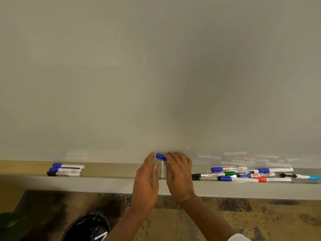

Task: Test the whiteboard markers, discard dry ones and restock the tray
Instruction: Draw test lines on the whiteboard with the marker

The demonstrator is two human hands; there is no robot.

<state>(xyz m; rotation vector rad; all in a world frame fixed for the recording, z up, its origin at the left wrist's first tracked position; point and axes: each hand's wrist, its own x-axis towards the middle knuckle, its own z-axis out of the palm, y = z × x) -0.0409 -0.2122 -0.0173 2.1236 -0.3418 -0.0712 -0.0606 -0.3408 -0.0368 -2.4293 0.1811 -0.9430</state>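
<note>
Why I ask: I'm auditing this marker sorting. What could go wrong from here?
1. The blue-capped marker is only pinched by the right hand above the tray; it could slip, perhaps toward the black-lined bin below.
2. Three markers lie at the tray's left and a loose pile at its right; the held one could land in the wrong group.

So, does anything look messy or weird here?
Yes. The marker heap at the right end of the tray is jumbled and overlapping, while the three markers at its left end sit neatly side by side.
</note>
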